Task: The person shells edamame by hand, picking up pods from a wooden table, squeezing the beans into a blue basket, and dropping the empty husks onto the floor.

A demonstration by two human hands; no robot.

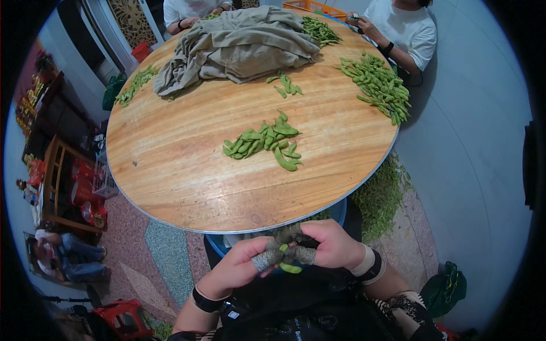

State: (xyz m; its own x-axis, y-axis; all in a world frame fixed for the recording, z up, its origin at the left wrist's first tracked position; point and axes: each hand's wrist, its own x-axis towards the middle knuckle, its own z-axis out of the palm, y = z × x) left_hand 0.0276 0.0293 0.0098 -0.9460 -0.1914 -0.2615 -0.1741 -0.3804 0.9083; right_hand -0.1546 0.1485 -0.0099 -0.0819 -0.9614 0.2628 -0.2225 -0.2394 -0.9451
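My left hand (243, 265) and my right hand (336, 245) meet just below the table's near edge. Both are closed, with a green soybean pod (291, 268) between their fingertips. Grey wrapping covers some of my fingers, and dark stains show on it. Under my hands stands a blue basin (342, 213), mostly hidden by the table and my hands. On the round wooden table (187, 176), a small pile of pods (261, 140) lies in front of me. A few loose pods (290, 87) are farther off.
A grey-green cloth (239, 48) lies bunched at the table's far side, with more pods (320, 32) beside it. Larger piles sit at the right edge (378, 84) and left edge (136, 85). Two people work across the table. A green heap (380, 196) covers floor at right.
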